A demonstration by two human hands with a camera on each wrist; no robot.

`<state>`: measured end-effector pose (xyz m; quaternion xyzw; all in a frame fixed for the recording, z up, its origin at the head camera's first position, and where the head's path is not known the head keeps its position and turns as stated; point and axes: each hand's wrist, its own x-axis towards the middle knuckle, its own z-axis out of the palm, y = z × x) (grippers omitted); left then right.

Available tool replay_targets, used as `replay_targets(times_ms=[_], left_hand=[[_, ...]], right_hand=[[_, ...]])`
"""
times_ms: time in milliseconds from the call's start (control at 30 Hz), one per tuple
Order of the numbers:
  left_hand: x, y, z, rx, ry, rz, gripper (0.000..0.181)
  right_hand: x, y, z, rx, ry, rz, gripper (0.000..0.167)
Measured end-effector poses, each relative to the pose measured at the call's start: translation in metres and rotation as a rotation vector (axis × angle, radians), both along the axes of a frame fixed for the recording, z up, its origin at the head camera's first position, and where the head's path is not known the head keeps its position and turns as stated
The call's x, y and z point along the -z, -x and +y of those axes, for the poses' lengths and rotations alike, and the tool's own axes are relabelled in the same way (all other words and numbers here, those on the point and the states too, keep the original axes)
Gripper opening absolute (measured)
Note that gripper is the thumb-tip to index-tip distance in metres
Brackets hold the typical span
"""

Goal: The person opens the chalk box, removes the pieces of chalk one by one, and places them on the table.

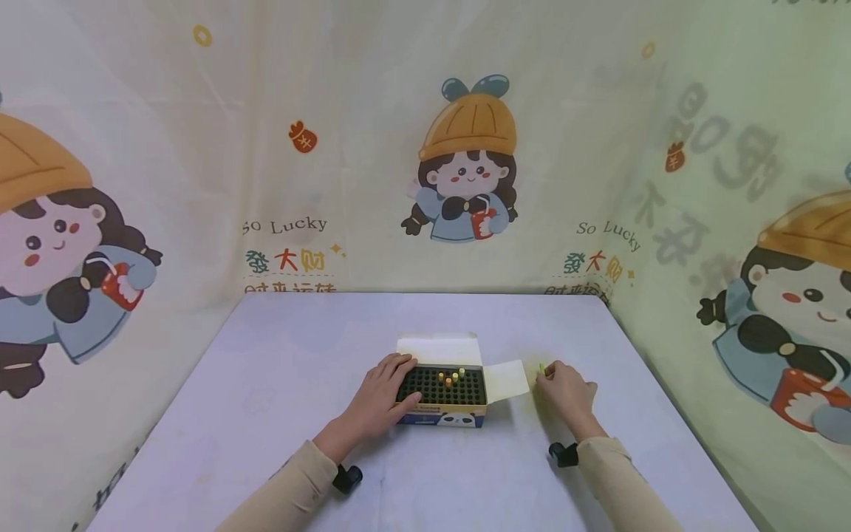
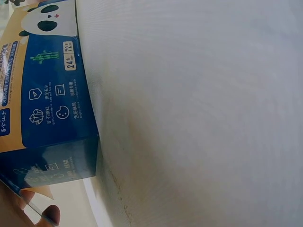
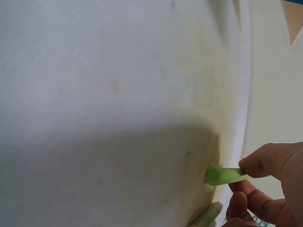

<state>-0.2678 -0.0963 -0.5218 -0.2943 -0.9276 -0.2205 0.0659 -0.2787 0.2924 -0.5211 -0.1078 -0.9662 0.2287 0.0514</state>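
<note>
An opened chalk box (image 1: 425, 418) with a panda on its front sits at the middle of the table. Its black holed insert (image 1: 419, 384) has several yellow and orange chalk tips (image 1: 448, 382) standing in it. My left hand (image 1: 375, 399) grips the box's left end, thumb at the front edge and fingers by the back corner. In the left wrist view the blue box side (image 2: 52, 94) fills the upper left. Right of the box, my right hand (image 1: 566, 390) pinches a green chalk stick (image 3: 225, 176) by one end, close above the table. A second greenish shape (image 3: 207, 215) is partly hidden below the fingers.
White lid flaps stand out behind the box (image 1: 439, 350) and to its right (image 1: 507, 380). A pale cloth covers the table (image 1: 266, 399). Printed curtains (image 1: 372, 148) rise at the back and both sides. Small black wrist cameras (image 1: 564, 454) sit under the sleeves.
</note>
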Motion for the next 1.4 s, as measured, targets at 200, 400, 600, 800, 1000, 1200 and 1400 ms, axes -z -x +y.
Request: replay_targets(times_ms=[200, 400, 600, 800, 1000, 1200, 1400], left_hand=[[-0.002, 0.000, 0.001, 0.000, 0.004, -0.004, 0.072], [-0.001, 0.000, 0.001, -0.001, -0.001, 0.009, 0.071], [0.001, 0.000, 0.001, 0.004, 0.003, 0.008, 0.071], [0.002, 0.000, 0.001, 0.003, 0.007, 0.012, 0.071], [0.002, 0.000, 0.002, -0.001, 0.012, 0.003, 0.071], [0.000, 0.001, 0.001, -0.005, 0.014, -0.006, 0.071], [0.000, 0.000, 0.001, -0.009, 0.014, -0.004, 0.071]], right_hand=[[0.003, -0.002, 0.005, 0.004, 0.008, -0.012, 0.037], [0.005, -0.001, 0.008, -0.009, 0.009, -0.015, 0.038], [0.007, -0.001, 0.011, -0.002, 0.031, -0.020, 0.039], [0.007, -0.001, 0.013, -0.006, 0.051, -0.018, 0.039], [0.004, -0.001, 0.013, -0.026, 0.052, -0.029, 0.049], [0.002, -0.001, 0.014, -0.034, 0.050, -0.042, 0.054], [0.002, 0.000, 0.015, -0.035, 0.050, -0.049, 0.054]])
